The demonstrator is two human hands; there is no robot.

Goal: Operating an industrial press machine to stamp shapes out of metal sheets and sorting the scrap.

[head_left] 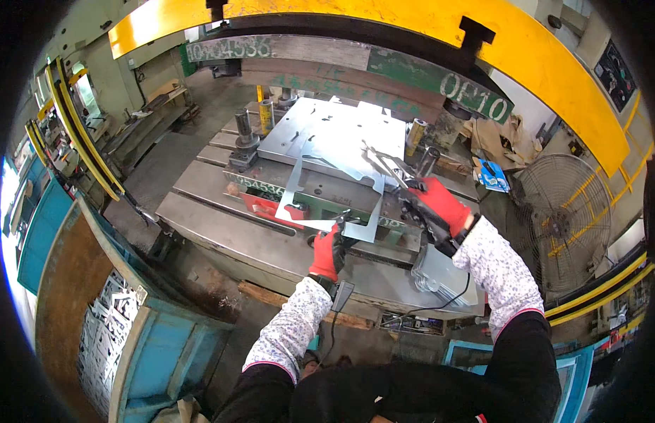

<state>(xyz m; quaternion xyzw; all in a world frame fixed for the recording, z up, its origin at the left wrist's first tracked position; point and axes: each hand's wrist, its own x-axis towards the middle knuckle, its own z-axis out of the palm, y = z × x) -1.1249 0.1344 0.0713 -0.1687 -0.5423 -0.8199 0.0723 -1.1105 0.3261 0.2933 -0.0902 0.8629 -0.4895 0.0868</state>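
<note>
Noted thin metal frame [360,232] overhanging near edge of lower die [288,141], sides pointing forward; could not establish long axis. Observed left hand [328,252] closed on its near side, right hand [441,204] wrapped around long metal tool [381,161]; found open room over press bed [200,185], left of die.

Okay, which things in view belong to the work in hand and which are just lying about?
Seemingly in use:
thin silver sheet-metal frame, held by the red-gloved left hand
long silver tongs-like metal tool, in the red-gloved right hand
flat rectangular silver die plate

Seemingly lying about:
crumpled brown paper
flat blue-and-white packet
</note>
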